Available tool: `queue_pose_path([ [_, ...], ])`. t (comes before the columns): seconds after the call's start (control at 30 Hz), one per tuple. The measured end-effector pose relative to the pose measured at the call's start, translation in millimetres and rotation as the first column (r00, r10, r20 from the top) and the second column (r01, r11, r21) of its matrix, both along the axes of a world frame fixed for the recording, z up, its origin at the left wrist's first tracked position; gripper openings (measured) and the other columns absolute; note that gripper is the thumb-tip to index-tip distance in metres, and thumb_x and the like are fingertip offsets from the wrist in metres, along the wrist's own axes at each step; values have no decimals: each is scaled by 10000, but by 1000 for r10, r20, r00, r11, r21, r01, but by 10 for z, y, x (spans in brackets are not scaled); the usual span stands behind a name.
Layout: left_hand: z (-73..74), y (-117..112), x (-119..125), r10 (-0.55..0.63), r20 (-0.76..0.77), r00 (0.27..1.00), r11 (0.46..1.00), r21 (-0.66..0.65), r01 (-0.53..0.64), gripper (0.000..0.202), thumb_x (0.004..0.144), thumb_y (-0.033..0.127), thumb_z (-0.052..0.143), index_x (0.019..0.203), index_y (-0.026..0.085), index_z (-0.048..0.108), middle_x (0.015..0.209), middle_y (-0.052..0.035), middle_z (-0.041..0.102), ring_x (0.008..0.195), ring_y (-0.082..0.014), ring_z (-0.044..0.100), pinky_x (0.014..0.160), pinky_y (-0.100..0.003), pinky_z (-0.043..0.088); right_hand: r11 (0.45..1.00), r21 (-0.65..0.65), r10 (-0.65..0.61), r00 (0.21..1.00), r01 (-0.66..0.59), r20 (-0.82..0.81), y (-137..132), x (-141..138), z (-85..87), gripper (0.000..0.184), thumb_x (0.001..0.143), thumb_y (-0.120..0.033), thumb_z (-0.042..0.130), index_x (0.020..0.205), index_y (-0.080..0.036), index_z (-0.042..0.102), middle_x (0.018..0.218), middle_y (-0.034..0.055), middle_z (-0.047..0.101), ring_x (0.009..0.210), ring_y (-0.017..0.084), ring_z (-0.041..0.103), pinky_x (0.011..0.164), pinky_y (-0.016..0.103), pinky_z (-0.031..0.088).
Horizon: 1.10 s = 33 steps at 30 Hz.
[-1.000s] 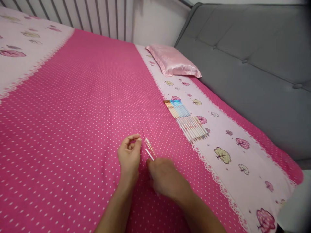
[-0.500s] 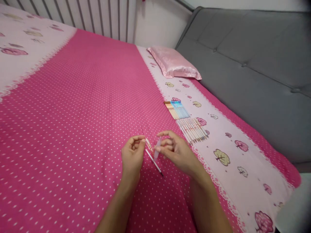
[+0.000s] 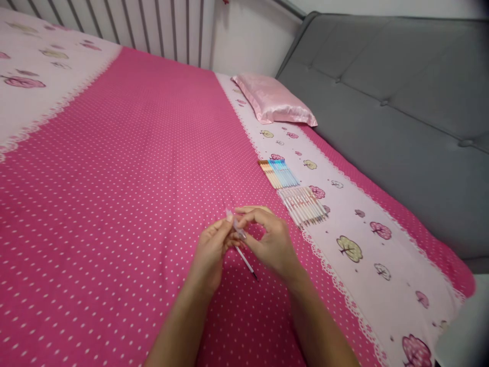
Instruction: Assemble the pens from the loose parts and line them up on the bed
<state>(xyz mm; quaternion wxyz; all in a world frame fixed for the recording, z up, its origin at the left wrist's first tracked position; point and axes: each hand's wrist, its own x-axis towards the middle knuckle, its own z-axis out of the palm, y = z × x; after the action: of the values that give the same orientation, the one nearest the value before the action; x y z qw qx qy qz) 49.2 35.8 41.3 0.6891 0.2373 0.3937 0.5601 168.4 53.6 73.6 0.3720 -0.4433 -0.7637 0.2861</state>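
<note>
My left hand is closed, its thumb and fingers pinching a pale pink translucent pen piece. From the other side, my right hand curls in, thumb and index fingertips on the lower end of the same piece. The two hands meet and hide part of it; a clear pen part seen earlier at my left fingertips cannot be made out. Just below my hands a white pen refill with a dark tip lies slantwise on the bedspread, its upper end behind my left fingers.
Right of my hands lies a row of pale pens with brownish tips. Beyond it is a row of orange and blue pens. A pink satin pillow rests by the grey padded headboard. White slats stand at the far side.
My right hand has moved left with the pale pink piece, which now tilts the other way and touches my left fingers. My hands have come together; the refill stays in place.
</note>
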Motion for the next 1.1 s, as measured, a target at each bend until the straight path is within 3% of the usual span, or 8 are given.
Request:
queue_pose_path([
  [0.1,-18,10,-29,80,-16,997,997,-16,-80,263,759,396,626,810,140,658,699,-21,604,622,-102,530,600,-217,439,998,-17,60,994,-59,88,16,25,3,176,747,-124,620,890,-226,612,1065,38,650,1066,189,557,914,363,427],
  [0.2,-57,25,-45,258,-68,964,965,-29,-261,285,733,417,646,795,140,620,745,-26,613,632,-103,532,594,-218,429,976,-216,11,984,28,177,13,98,-27,145,764,-185,613,904,-200,579,910,38,662,839,164,612,727,299,477],
  [0.3,-73,29,-47,375,-135,917,925,-11,-380,276,739,412,639,756,143,576,734,-18,599,605,-94,506,563,-211,401,926,-363,66,903,102,424,-21,136,-90,109,737,-215,635,812,-194,558,717,3,640,645,144,589,573,249,416],
  [0.47,-38,20,-31,389,-206,898,920,32,-392,252,781,386,596,732,143,548,699,1,563,595,-84,480,572,-212,390,958,-253,122,609,132,783,-92,38,-187,116,700,-114,592,781,-185,550,715,32,640,651,168,575,522,249,290],
  [0.57,-40,25,-18,390,-217,895,919,26,-394,233,771,365,610,753,141,547,681,10,556,572,-77,461,567,-208,388,971,-225,132,586,88,799,-106,13,-190,154,705,-60,533,793,-186,539,687,24,628,638,160,562,520,251,269],
  [0.73,-76,24,-2,387,-279,879,920,57,-387,225,763,361,621,793,146,562,664,25,535,589,-81,475,584,-206,400,940,-340,185,825,8,533,-81,137,-52,179,735,-82,550,864,-201,512,667,-15,600,596,128,539,519,235,330],
  [0.87,-66,-8,12,318,-394,863,948,116,-296,255,775,395,599,858,154,592,723,5,563,644,-103,512,598,-220,424,900,-436,47,991,12,124,-66,241,107,331,822,-210,535,1139,-231,440,761,-6,597,623,125,561,540,247,431],
  [1.1,-60,-44,51,201,-635,746,968,245,-52,278,794,379,569,930,146,634,777,-34,622,662,-133,537,601,-249,434,962,-164,-259,916,217,-306,-103,199,253,581,829,-246,544,1350,-306,294,839,3,574,666,133,585,580,277,507],
])
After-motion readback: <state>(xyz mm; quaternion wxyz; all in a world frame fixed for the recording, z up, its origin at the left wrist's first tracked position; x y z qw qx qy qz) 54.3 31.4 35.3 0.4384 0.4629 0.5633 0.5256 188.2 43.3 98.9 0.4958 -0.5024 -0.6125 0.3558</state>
